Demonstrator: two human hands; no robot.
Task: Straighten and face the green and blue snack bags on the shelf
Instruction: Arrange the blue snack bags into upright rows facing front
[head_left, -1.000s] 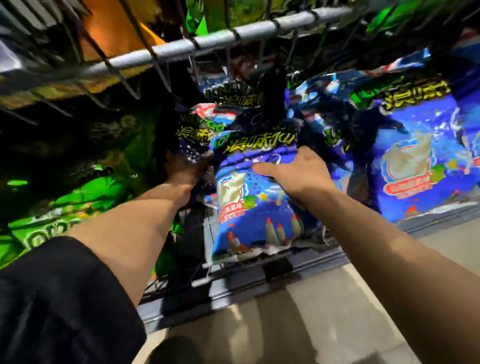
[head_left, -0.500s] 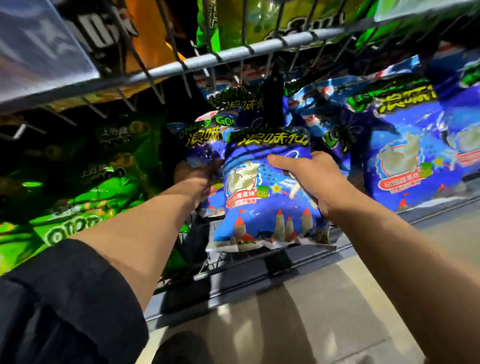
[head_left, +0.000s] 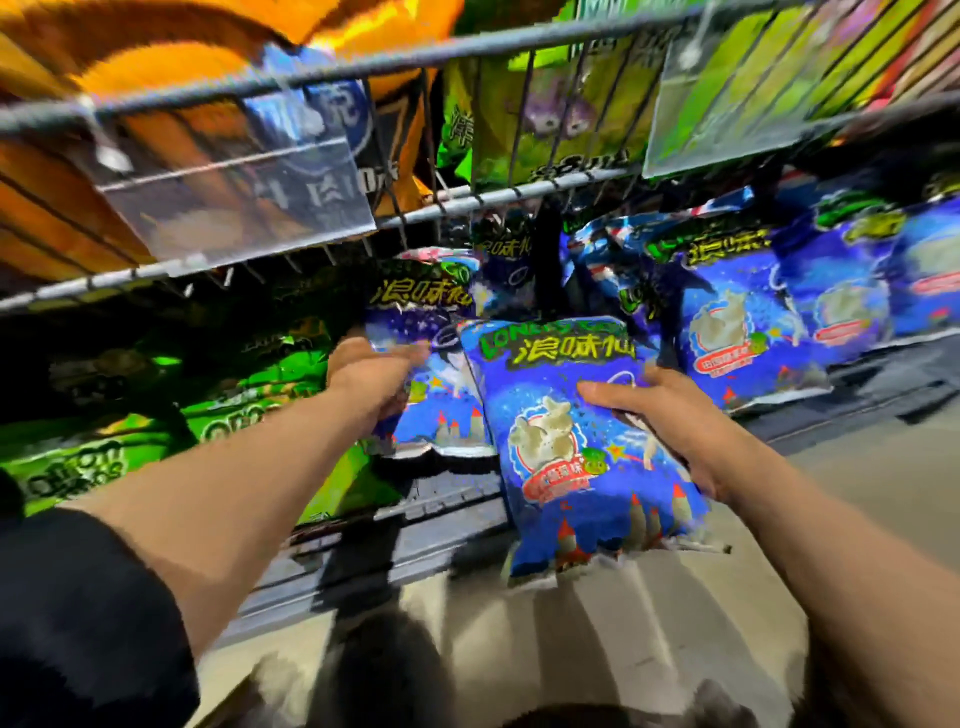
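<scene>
We see the right hand (head_left: 670, 415) closed around the right edge of a glossy blue foil snack bag with yellow lettering (head_left: 576, 441), thumb lying across its printed front and the other fingers hidden behind it. That bag is upright and faces us, its lower part hanging out past the front lip of the grey wire shelf (head_left: 447, 499) and over the pale tiled floor (head_left: 597, 634). Just to its left, the left hand (head_left: 371, 379) grips a second blue snack bag of the same print (head_left: 431, 374), fingers curled over the bag's left side; we cannot tell how far they reach behind it. This second bag stands on the shelf, slightly further back. More blue bags (head_left: 737, 322) stand in a row to the right. Bright green snack bags (head_left: 244, 405) lie to the left, beyond the left forearm. Above, a wire rack (head_left: 363, 67) holds orange packets (head_left: 171, 57).
</scene>
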